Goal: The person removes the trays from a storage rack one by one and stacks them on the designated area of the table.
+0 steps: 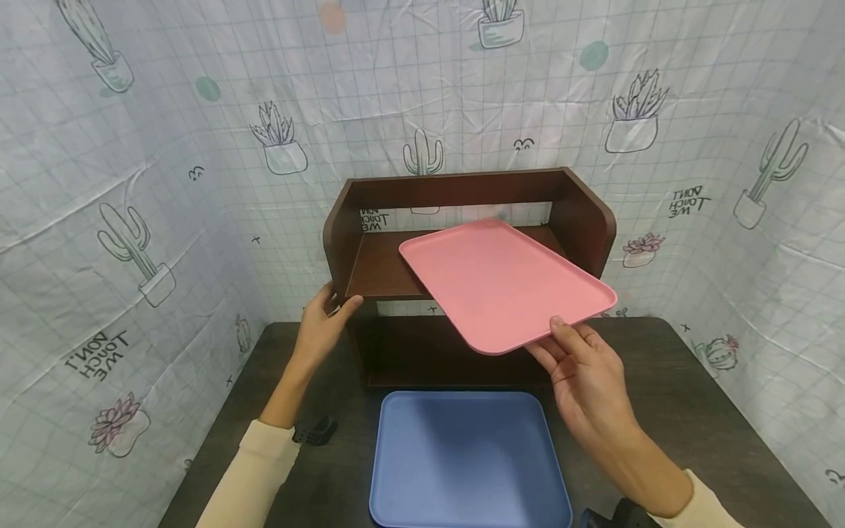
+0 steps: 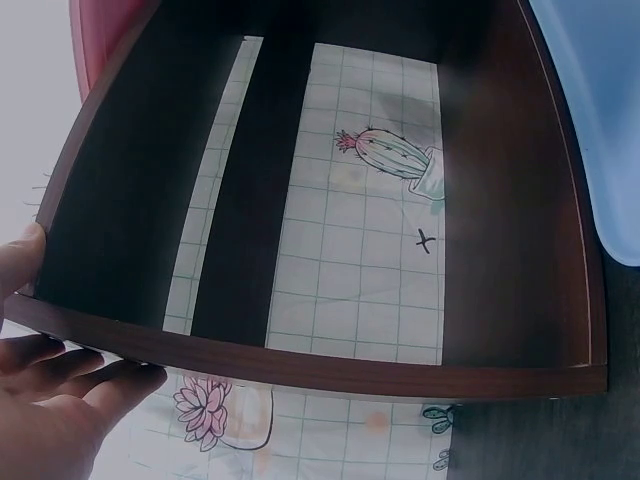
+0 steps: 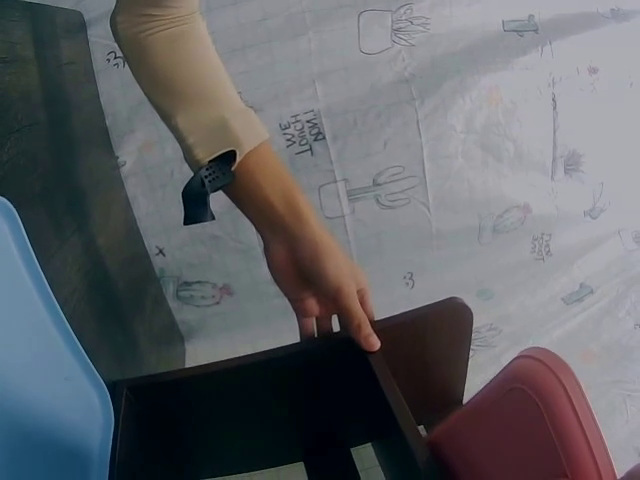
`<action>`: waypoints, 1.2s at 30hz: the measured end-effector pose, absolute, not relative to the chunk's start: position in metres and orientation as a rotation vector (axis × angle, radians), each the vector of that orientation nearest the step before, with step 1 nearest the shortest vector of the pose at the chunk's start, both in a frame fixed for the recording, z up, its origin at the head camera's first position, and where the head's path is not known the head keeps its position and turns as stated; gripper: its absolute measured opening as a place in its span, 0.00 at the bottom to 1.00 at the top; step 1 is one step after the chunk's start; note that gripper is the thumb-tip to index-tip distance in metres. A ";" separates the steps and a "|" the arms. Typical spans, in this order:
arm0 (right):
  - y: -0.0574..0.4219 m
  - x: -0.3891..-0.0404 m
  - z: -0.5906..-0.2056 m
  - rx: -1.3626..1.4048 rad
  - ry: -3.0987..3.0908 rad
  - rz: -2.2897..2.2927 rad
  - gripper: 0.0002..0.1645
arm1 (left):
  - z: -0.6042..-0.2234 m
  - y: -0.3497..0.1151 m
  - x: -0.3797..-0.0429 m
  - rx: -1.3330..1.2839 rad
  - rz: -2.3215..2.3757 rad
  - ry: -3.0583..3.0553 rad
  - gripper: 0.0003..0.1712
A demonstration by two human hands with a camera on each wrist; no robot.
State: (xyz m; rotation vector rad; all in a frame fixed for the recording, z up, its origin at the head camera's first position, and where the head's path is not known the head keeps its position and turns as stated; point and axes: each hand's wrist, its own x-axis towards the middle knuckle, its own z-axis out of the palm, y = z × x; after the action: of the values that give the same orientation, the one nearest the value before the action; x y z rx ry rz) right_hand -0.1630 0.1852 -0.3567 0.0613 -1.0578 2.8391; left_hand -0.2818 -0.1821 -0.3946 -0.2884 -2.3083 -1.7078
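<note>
1. Pink tray (image 1: 505, 282) hangs tilted in the air in front of the shelf's (image 1: 581, 213) upper level, its far corner over the upper board, its near edge pinched by the right hand (image 1: 581, 374), thumb on top and fingers beneath.
2. Left hand (image 1: 323, 323) grips the shelf's left side panel, thumb on the front edge and fingers round the outside; the left wrist view shows the thumb (image 2: 20, 265) and fingers (image 2: 70, 365) on either side of the panel edge.
3. Blue tray (image 1: 469, 462) lies flat on the dark surface (image 1: 693, 411), just in front of the shelf and untouched by either hand.
4. By my reading, the pink tray is partway onto the upper board: it is lifted and aimed but not yet set down, and probably not resting on the board, though the angle makes that hard to judge.
5. Both shelf levels look bare of trays, so seating the pink one remains, and the blue one has not been picked up.
</note>
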 end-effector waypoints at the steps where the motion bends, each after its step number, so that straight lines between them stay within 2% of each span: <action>1: 0.186 -0.163 -0.357 0.073 -1.059 2.840 0.12 | -0.391 -0.181 -0.279 -0.281 -1.712 -2.314 0.39; 8: 0.191 -0.162 -0.355 0.152 -1.038 2.846 0.06 | -0.393 -0.182 -0.282 -0.276 -1.722 -2.320 0.40; 19: 0.202 -0.160 -0.349 0.189 -1.041 2.821 0.13 | -0.400 -0.185 -0.285 -0.328 -1.684 -2.287 0.40; 36: 0.218 -0.158 -0.344 0.217 -1.122 2.821 0.14 | -0.401 -0.185 -0.287 -0.347 -1.729 -2.255 0.36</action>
State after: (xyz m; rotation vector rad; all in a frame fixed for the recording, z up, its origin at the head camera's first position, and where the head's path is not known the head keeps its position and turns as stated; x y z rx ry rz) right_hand -0.1582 0.2177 -0.3444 0.2172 -1.1220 2.8212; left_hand -0.2870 -0.1851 -0.4008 -0.3469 -2.2554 -1.7293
